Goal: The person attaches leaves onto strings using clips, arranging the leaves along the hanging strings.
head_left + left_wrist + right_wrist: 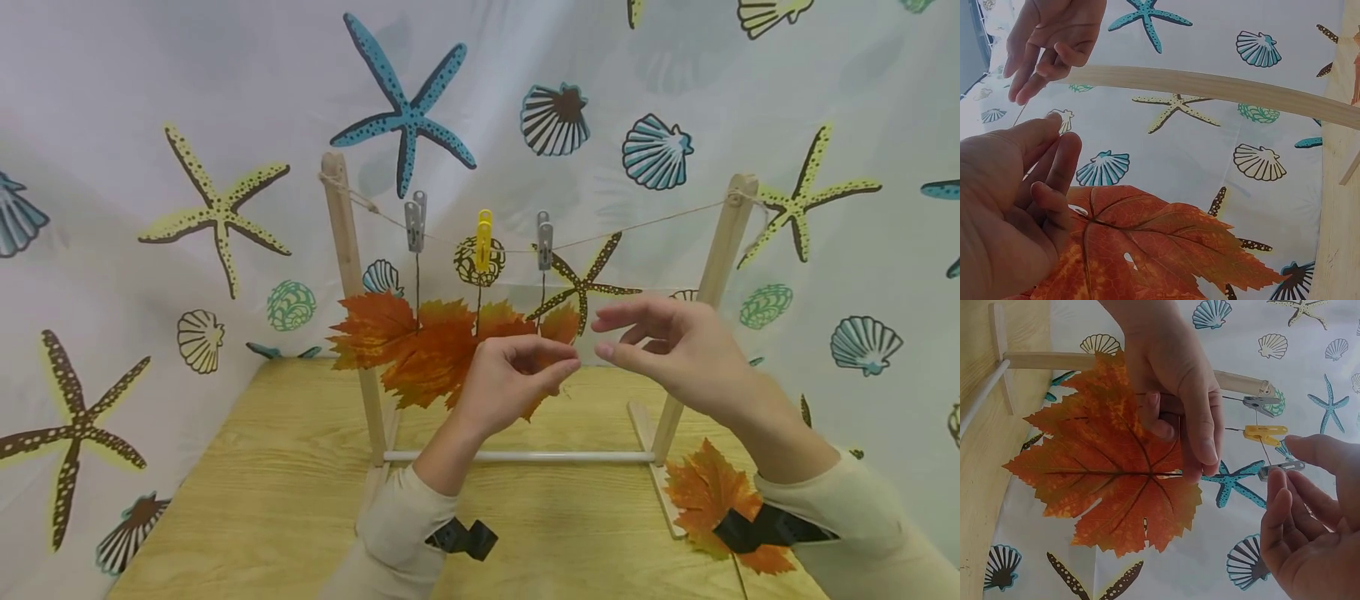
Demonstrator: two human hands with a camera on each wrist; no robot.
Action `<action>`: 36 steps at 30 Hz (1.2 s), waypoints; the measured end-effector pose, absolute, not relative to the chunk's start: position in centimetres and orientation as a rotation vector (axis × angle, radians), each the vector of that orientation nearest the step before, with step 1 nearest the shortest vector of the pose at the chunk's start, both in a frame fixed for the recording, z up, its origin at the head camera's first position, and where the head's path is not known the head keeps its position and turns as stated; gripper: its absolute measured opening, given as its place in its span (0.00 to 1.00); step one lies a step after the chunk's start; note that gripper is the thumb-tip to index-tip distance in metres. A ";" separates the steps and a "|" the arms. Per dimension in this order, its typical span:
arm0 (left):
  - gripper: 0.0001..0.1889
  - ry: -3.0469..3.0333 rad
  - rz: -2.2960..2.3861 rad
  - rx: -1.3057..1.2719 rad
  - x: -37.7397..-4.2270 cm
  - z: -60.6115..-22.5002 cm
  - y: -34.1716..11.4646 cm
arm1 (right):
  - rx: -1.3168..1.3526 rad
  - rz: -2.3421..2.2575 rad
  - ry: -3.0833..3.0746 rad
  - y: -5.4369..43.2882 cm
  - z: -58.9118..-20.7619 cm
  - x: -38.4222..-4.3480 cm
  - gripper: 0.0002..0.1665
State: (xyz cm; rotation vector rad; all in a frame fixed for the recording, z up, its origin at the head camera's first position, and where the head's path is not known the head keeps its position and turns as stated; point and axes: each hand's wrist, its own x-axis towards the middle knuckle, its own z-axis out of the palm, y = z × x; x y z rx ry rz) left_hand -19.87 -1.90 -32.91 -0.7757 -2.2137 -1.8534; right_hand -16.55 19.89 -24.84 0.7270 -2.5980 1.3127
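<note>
Orange maple-type leaves [431, 354] hang by their stems from a string, held by a grey clothespin [415, 227], a yellow clothespin [483, 242] and another grey clothespin [544, 242]. My left hand [510, 379] is in front of the hanging leaves and hides part of them, its thumb and fingertips close together with nothing visible between them. Facing it from the right, my right hand [675, 350] has its thumb and loosely bent fingers apart, holding nothing. In the right wrist view, a large leaf [1110, 481] hangs behind the left hand [1179, 381].
Two wooden posts [345, 242] carry the string, joined low down by a white rod [525, 457] above the wooden table [247, 483]. One more orange leaf [708, 483] lies at the lower right, partly under the right sleeve. A curtain [262, 67] printed with sea stars and shells hangs behind.
</note>
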 end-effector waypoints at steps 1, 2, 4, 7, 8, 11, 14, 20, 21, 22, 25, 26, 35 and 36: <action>0.09 -2.222 -1.866 -0.780 -19.9 -33.0 -1.9 | 0.732 1.320 -2.597 19.9 -25.2 -16.4 0.18; 0.09 -2.232 -1.877 -0.785 -19.9 -33.1 -2.0 | 0.736 1.324 -2.598 19.9 -25.5 -16.2 0.18; 0.09 -2.252 -1.897 -0.800 -19.9 -33.4 -1.9 | 0.743 1.331 -2.595 19.9 -26.0 -15.9 0.18; 0.10 -2.284 -1.907 -0.820 -19.9 -34.1 -1.8 | 0.734 1.365 -2.605 19.9 -26.8 -15.3 0.17; 0.10 -2.294 -1.911 -0.823 -19.9 -34.4 -1.8 | 0.736 1.384 -2.602 19.8 -27.1 -15.2 0.17; 0.10 -2.323 -1.936 -0.806 -19.9 -35.7 -1.9 | 0.753 1.481 -2.583 19.6 -28.2 -14.8 0.16; 0.10 -2.353 -1.956 -0.796 -20.2 -37.4 -1.7 | 0.765 1.552 -2.570 19.4 -29.4 -14.5 0.15; 0.09 -2.406 -1.973 -0.826 -20.3 -39.8 -0.5 | 0.713 1.619 -2.593 20.2 -31.8 -14.0 0.16; 0.09 -2.410 -1.981 -0.824 -20.3 -40.1 -0.3 | 0.708 1.632 -2.594 20.3 -32.2 -14.0 0.16; 0.09 -2.414 -1.987 -0.820 -20.2 -40.3 -0.2 | 0.706 1.643 -2.595 20.5 -32.6 -13.9 0.17; 0.10 -2.432 -1.997 -0.800 -19.9 -40.9 0.2 | 0.696 1.663 -2.596 20.9 -33.5 -13.8 0.17; 0.10 -2.441 -1.999 -0.797 -19.8 -41.1 0.3 | 0.692 1.666 -2.593 21.0 -33.8 -13.8 0.17; 0.08 -2.454 -2.046 -0.787 -18.7 -43.2 0.3 | 0.625 1.745 -2.635 21.4 -36.5 -13.2 0.19; 0.08 -2.454 -2.056 -0.785 -18.6 -43.5 0.3 | 0.616 1.766 -2.649 21.4 -36.9 -13.1 0.20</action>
